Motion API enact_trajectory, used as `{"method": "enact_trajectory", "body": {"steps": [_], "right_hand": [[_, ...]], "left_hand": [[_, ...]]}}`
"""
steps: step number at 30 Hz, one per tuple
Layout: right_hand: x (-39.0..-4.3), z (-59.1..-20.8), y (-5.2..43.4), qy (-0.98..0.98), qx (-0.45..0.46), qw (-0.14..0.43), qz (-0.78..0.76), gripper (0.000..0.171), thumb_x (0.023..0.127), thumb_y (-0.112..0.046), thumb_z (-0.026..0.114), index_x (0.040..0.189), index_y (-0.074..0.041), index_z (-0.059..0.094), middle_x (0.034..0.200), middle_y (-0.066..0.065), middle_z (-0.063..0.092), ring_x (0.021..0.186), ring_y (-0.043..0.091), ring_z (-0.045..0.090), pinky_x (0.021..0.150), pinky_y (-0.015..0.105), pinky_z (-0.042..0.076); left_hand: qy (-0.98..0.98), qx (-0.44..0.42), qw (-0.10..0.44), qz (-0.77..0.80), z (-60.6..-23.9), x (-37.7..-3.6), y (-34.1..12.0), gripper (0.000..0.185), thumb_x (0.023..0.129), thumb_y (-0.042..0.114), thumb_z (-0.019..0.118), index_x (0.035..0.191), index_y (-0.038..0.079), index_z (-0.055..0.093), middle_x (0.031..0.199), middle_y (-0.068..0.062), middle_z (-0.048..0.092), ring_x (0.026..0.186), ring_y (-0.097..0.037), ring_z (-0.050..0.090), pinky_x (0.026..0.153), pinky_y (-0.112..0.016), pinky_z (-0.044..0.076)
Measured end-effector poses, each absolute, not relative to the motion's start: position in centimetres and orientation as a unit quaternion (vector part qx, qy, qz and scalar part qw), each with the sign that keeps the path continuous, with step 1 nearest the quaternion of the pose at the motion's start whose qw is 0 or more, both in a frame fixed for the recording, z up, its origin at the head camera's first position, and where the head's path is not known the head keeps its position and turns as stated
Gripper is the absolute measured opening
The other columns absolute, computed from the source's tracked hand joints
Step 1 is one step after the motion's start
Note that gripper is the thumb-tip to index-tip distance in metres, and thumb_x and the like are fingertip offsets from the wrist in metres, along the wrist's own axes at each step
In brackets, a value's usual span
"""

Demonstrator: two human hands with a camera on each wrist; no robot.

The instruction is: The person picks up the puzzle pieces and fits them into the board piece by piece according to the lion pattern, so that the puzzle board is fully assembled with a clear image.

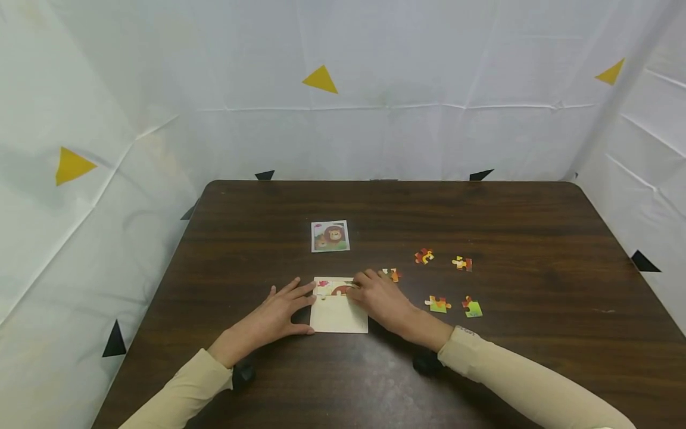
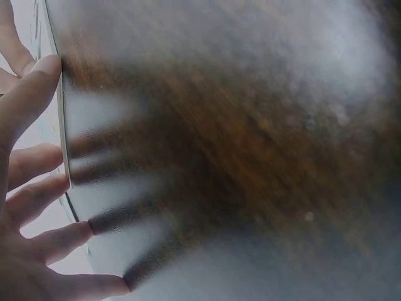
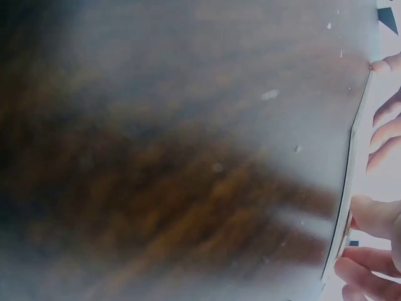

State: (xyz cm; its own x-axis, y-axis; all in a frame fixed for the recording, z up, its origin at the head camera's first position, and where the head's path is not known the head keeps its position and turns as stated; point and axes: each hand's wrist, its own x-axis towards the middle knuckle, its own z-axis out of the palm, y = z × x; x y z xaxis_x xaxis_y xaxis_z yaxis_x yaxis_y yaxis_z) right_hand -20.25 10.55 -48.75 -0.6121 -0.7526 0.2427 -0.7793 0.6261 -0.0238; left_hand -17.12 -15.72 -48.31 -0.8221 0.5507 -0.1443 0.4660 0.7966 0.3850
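Observation:
A pale puzzle board (image 1: 339, 316) lies flat near the middle of the table, with joined puzzle pieces (image 1: 324, 288) along its far edge showing part of a brown mane. My left hand (image 1: 281, 313) is spread at the board's left side, thumb and fingertips touching its edge; in the left wrist view the thumb (image 2: 47, 69) rests right at the rim. At the far right corner, my right hand (image 1: 382, 301) has its fingers bent and pinches a puzzle piece, mostly hidden under them. The right wrist view shows the thumb (image 3: 371, 214) close against the board's edge.
A picture card with a lion (image 1: 330, 236) lies beyond the board. Loose puzzle pieces are scattered to the right: an orange-white one (image 1: 392, 275) by the right hand, a red-yellow one (image 1: 424, 256), and several others, including a green one (image 1: 473, 308). White sheeting (image 1: 386, 143) surrounds the dark wooden table (image 1: 525, 238).

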Motion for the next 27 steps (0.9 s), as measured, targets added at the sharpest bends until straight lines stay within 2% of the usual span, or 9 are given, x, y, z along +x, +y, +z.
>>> {"method": "enact_trajectory", "body": {"steps": [3,13,27], "right_hand": [[-20.3,-48.7,10.5,-0.887,0.447,0.115,0.019,0.025,0.082,-0.007,0.074,0.106,-0.015,0.073,0.1,0.004,0.063,0.092,0.021,0.057,0.079,0.036,0.051],[-19.6,-48.3,10.3,-0.878,0.458,0.13,-0.059,0.023,0.085,-0.007,0.07,0.108,-0.009,0.069,0.102,0.005,0.063,0.094,0.02,0.058,0.076,0.033,0.049],[-19.1,-48.3,9.8,-0.866,0.456,0.178,-0.104,0.012,0.086,-0.005,0.068,0.097,-0.008,0.067,0.09,0.006,0.063,0.081,0.019,0.058,0.071,0.033,0.047]], "left_hand": [[0.94,0.269,0.124,0.168,-48.2,-17.1,-15.7,0.068,0.078,0.046,0.075,0.133,0.011,0.058,0.153,-0.006,0.036,0.143,-0.037,0.023,0.099,-0.072,0.023],[0.941,0.27,0.116,0.169,-48.4,-17.1,-15.7,0.068,0.077,0.047,0.075,0.133,0.012,0.058,0.152,-0.005,0.036,0.142,-0.036,0.024,0.099,-0.072,0.024],[0.941,0.269,0.116,0.171,-48.3,-17.1,-15.7,0.068,0.077,0.044,0.076,0.133,0.01,0.058,0.152,-0.006,0.037,0.142,-0.036,0.025,0.098,-0.072,0.026]]}}
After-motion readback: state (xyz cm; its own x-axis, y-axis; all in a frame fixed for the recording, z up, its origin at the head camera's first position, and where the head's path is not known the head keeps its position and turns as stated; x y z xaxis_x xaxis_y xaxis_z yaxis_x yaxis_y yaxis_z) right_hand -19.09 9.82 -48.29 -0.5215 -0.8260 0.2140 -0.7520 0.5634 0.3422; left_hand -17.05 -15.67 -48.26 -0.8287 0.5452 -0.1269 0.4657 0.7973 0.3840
